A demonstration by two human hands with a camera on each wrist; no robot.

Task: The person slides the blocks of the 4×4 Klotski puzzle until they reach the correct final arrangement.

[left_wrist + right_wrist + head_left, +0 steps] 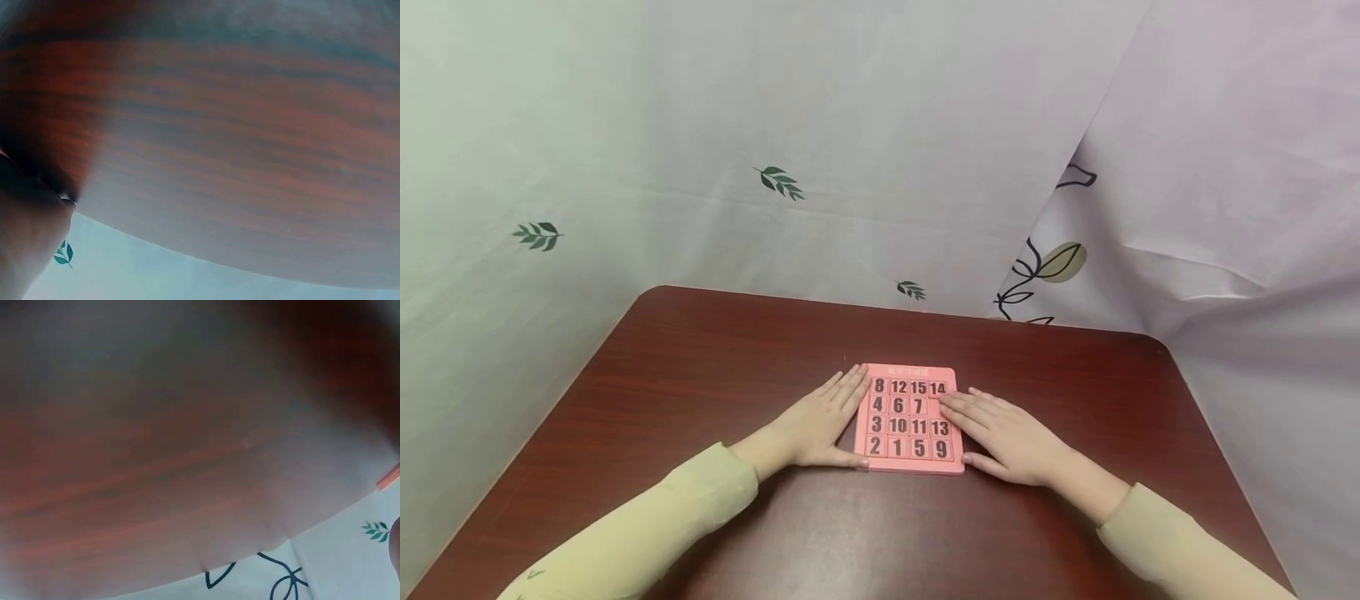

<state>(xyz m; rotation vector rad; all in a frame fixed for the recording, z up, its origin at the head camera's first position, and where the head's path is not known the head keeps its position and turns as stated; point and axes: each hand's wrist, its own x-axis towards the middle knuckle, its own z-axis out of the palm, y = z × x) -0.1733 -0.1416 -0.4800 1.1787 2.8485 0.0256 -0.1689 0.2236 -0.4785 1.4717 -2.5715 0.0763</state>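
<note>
A pink number slide puzzle (908, 417) lies flat on the table, with black numbers on square tiles in rows. My left hand (820, 423) lies along its left side, fingers straight, fingertips at the upper left corner and thumb at the lower left corner. From the right, my right hand (1011, 437) reaches its straight fingertips over the frame beside the 7 tile (918, 406), partly hiding the spot there. Its thumb is by the lower right corner. The left wrist view catches only part of the left hand (31, 244); the right wrist view shows a fingertip (395, 547) and an orange-pink edge (389, 478).
The dark red-brown wooden table (737, 350) has rounded far corners. Pale cloth (880, 125) with leaf prints hangs behind it and at both sides, close to the table's edges. Light green sleeves (700, 492) cover both forearms.
</note>
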